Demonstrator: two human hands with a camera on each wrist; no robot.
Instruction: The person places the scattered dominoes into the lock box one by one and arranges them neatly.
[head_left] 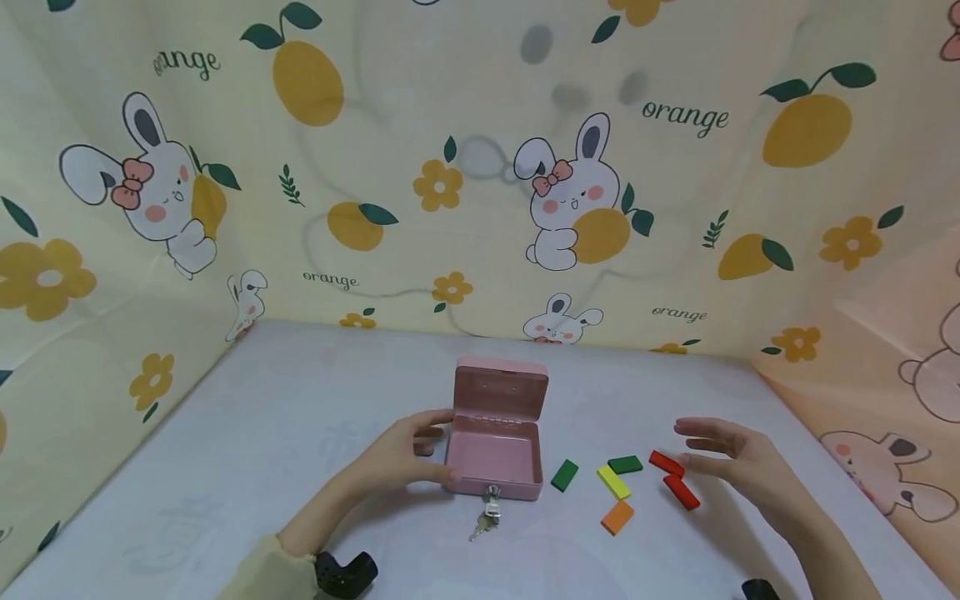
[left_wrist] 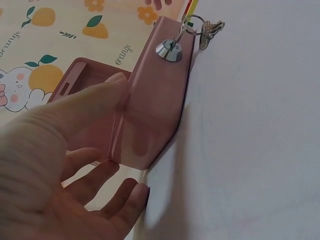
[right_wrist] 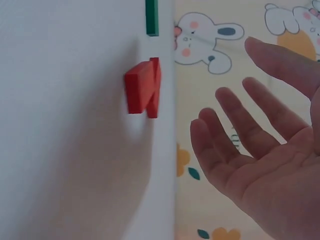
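Observation:
A pink metal cash box [head_left: 495, 454] sits on the table with its lid [head_left: 501, 392] raised and nothing inside. My left hand [head_left: 401, 454] is at the box's left side, its thumb touching near the front corner and its fingers spread by the side wall. A ring of keys [left_wrist: 209, 31] hangs from the key in the front lock [left_wrist: 169, 50]. Fingers loosely extended, my right hand [head_left: 738, 467] hovers beside two red blocks [head_left: 681, 492] and holds nothing. Left of those lie two green blocks [head_left: 565, 475], a yellow block [head_left: 614, 482] and an orange block [head_left: 618, 517].
The white table [head_left: 247, 467] meets a patterned cloth backdrop [head_left: 465, 167] with rabbits and oranges at the back and sides. A black wrist device [head_left: 347, 575] is strapped by the left sleeve [head_left: 270, 571].

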